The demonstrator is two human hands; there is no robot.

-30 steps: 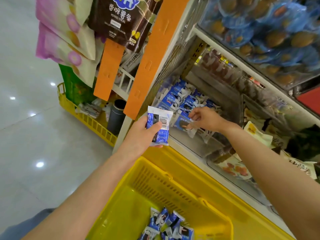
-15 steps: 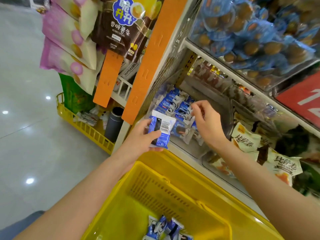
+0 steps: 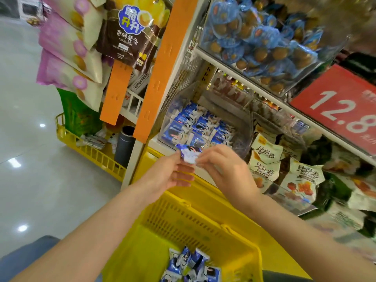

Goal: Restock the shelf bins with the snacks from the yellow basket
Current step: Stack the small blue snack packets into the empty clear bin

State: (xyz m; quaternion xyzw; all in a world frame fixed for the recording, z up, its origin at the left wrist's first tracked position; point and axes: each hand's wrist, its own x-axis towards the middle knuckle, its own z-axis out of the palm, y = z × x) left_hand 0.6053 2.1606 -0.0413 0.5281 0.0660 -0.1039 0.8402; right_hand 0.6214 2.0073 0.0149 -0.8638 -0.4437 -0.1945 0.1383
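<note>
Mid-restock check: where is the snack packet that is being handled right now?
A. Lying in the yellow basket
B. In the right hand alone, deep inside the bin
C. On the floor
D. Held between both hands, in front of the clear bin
D: the left hand and the right hand both hold the blue-and-white snack packet just in front of the clear bin, above the yellow basket.
</note>
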